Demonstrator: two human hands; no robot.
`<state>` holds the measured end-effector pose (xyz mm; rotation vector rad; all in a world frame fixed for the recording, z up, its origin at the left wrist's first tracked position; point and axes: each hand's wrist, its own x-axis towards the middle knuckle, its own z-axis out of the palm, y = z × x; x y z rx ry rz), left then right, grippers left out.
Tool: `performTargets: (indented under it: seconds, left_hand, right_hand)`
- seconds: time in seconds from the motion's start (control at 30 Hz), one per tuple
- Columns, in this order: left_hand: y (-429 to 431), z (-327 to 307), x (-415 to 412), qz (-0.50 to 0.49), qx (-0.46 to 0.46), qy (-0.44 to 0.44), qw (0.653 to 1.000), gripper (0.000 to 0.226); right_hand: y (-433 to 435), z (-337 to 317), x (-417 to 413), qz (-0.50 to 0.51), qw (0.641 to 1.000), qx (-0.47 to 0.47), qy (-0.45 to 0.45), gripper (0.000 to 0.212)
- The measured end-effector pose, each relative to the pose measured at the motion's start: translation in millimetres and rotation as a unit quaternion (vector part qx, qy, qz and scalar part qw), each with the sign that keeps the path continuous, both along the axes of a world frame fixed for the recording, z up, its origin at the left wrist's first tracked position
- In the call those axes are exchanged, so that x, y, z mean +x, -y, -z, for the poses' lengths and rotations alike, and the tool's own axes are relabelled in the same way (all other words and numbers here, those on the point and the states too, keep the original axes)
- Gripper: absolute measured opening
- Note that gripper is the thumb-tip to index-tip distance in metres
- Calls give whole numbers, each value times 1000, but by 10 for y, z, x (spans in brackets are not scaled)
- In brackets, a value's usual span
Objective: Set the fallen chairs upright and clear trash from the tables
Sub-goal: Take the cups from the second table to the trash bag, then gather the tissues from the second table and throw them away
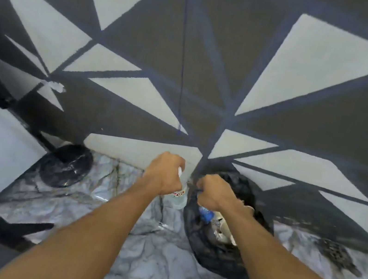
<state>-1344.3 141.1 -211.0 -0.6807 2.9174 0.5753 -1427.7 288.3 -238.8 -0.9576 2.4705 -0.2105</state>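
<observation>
Red lettering on plastic bottle (178, 198) label, too blurred to read

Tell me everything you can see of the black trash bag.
The black trash bag looks like thin, crinkled, glossy plastic. It sits on the marbled floor with its mouth open upward. The right hand grips its rim, holding it open. Inside lie a blue item and pale scraps, too blurred to name. The left hand holds a clear bottle beside the opening.
</observation>
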Motion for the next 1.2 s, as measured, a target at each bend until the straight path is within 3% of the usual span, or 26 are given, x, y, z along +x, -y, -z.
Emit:
performTargets:
  seconds: [0.4,0.53,0.67,0.8,0.9,1.03,1.2]
  left_hand:
    - [-994,864,-1124,58,44,-1,997,35]
    - [-1066,951,-1238,92,43,18,995,55]
    - [-931,867,-1141,93,56,33,994,49]
    - [-482,746,-711,22,79,27,996,38]
    - [-4,656,-153,-44,77,16,996,45]
    - [653,488,837,-171,68,-13,983,52]
    - [1197,97,2386,-309,24,-59,949,32]
  right_hand:
    - [-1068,648,-746,160,985,41,50,44]
    - [-1074,695,-823,169,983,39,57,46]
    - [-855,666,-799,139,989,28,48,39]
    - [-348,572,-608,85,995,11,43,27]
    - [233,455,-297,11,999,-2,48,16]
    - [1149,214,403,-110,992,-33,54,41]
    - [2178,-122,1738,-270,958,-85,49,45]
